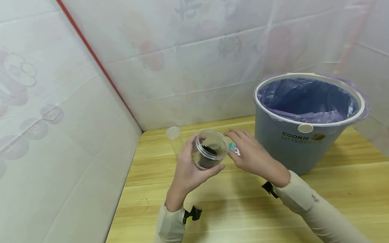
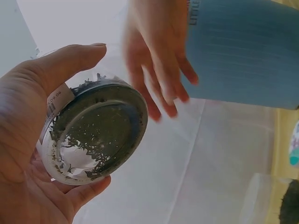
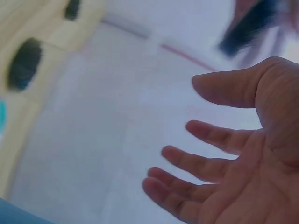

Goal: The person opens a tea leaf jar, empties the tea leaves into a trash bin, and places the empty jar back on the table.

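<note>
My left hand (image 1: 187, 172) grips a clear plastic jar (image 1: 217, 144), tilted, its wide mouth uncovered. Dark dried bits like loose tea leaves (image 1: 209, 150) lie inside; in the left wrist view some cling to the jar's base (image 2: 96, 135), and a label with printed numbers (image 2: 60, 99) shows on its side. My right hand (image 1: 252, 153) hovers just right of the jar with spread fingers and nothing in its grasp, as the palm (image 3: 252, 182) in the right wrist view also shows.
A tall clear container (image 1: 174, 135) stands behind my left hand. A small teal-and-white packet (image 1: 234, 148) lies partly hidden by my right hand. At the right, a blue bin (image 1: 285, 143) lined with a purple bag stands on the wooden table (image 1: 145, 196), near the sheet-covered walls (image 1: 192, 74).
</note>
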A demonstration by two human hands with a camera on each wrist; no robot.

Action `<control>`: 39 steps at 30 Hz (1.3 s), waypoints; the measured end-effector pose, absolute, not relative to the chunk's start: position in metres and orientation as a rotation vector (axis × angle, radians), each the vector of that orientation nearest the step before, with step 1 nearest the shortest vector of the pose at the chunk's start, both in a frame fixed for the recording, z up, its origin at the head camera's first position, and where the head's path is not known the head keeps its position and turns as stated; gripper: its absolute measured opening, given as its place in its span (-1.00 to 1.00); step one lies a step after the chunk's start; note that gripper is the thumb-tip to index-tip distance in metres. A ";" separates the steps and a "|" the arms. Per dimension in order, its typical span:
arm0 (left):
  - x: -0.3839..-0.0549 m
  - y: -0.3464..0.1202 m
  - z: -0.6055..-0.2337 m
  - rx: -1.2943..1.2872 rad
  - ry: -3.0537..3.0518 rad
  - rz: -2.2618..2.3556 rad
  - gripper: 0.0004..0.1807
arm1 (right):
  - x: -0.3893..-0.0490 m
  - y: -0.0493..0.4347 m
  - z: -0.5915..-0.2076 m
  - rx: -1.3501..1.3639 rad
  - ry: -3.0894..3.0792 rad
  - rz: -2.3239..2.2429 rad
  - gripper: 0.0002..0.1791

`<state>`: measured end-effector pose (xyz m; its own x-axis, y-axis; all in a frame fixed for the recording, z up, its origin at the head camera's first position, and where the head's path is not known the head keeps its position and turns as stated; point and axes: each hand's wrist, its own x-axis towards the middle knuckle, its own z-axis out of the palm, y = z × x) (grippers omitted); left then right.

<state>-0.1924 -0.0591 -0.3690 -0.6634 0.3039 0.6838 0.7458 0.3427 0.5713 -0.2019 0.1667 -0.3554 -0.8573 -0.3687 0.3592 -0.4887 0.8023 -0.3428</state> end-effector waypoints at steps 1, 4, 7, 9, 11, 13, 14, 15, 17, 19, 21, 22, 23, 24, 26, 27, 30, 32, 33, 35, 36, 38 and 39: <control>-0.194 -0.058 -0.366 -0.921 -2.145 -1.291 0.07 | -0.193 0.168 -0.349 0.655 -2.710 0.624 -0.38; -0.201 -0.055 -0.360 -0.915 -2.155 -1.327 0.09 | -0.169 0.175 -0.327 0.661 -2.665 0.623 -0.43; -0.208 -0.050 -0.353 -0.907 -2.171 -1.354 0.07 | -0.150 0.186 -0.306 0.696 -2.537 0.626 -0.46; -0.213 -0.046 -0.349 -0.910 -2.178 -1.356 0.06 | -0.141 0.196 -0.293 0.699 -2.442 0.631 -0.46; -0.220 -0.041 -0.344 -0.927 -2.179 -1.345 0.06 | -0.136 0.208 -0.282 0.675 -2.360 0.640 -0.46; -0.227 -0.035 -0.339 -0.947 -2.179 -1.325 0.07 | -0.135 0.222 -0.272 0.607 -2.321 0.654 -0.45; -0.231 -0.033 -0.336 -0.963 -2.175 -1.313 0.07 | -0.136 0.230 -0.268 0.570 -2.305 0.657 -0.45; -0.235 -0.030 -0.333 -0.982 -2.168 -1.298 0.07 | -0.138 0.238 -0.265 0.526 -2.294 0.652 -0.45; -0.242 -0.023 -0.326 -1.018 -2.156 -1.266 0.08 | -0.143 0.255 -0.262 0.435 -2.289 0.654 -0.45; -0.249 -0.016 -0.319 -1.049 -2.150 -1.230 0.09 | -0.151 0.273 -0.261 0.362 -2.280 0.639 -0.45; -0.255 -0.009 -0.311 -1.072 -2.150 -1.186 0.10 | -0.158 0.292 -0.262 0.295 -2.266 0.619 -0.46; -0.258 -0.005 -0.307 -1.080 -2.153 -1.157 0.10 | -0.161 0.301 -0.262 0.259 -2.266 0.614 -0.46; -0.261 -0.001 -0.303 -1.085 -2.160 -1.127 0.10 | -0.164 0.309 -0.263 0.213 -2.276 0.604 -0.46; -0.264 0.003 -0.299 -1.090 -2.167 -1.093 0.10 | -0.166 0.317 -0.263 0.163 -2.305 0.601 -0.45; -0.269 0.010 -0.290 -1.103 -2.182 -1.029 0.10 | -0.170 0.332 -0.264 0.052 -2.400 0.589 -0.37; -0.272 0.014 -0.286 -1.113 -2.188 -1.000 0.10 | -0.172 0.339 -0.264 -0.006 -2.468 0.576 -0.33; -0.278 0.025 -0.276 -1.151 -2.222 -0.920 0.11 | -0.178 0.355 -0.267 -0.111 -2.641 0.576 -0.17; -0.280 0.032 -0.270 -1.180 -2.246 -0.879 0.11 | -0.181 0.362 -0.269 -0.129 -2.691 0.614 -0.10; -0.281 0.035 -0.268 -1.193 -2.253 -0.857 0.12 | -0.182 0.365 -0.269 -0.134 -2.702 0.640 -0.08; -0.283 0.041 -0.262 -1.217 -2.267 -0.828 0.12 | -0.183 0.370 -0.271 -0.139 -2.713 0.696 -0.03; -0.284 0.044 -0.260 -1.227 -2.269 -0.812 0.11 | -0.184 0.372 -0.272 -0.137 -2.721 0.713 -0.01; -0.286 0.049 -0.254 -1.246 -2.264 -0.786 0.11 | -0.186 0.376 -0.273 -0.118 -2.746 0.728 0.04; -0.287 0.051 -0.251 -1.256 -2.262 -0.770 0.10 | -0.187 0.377 -0.273 -0.103 -2.762 0.734 0.05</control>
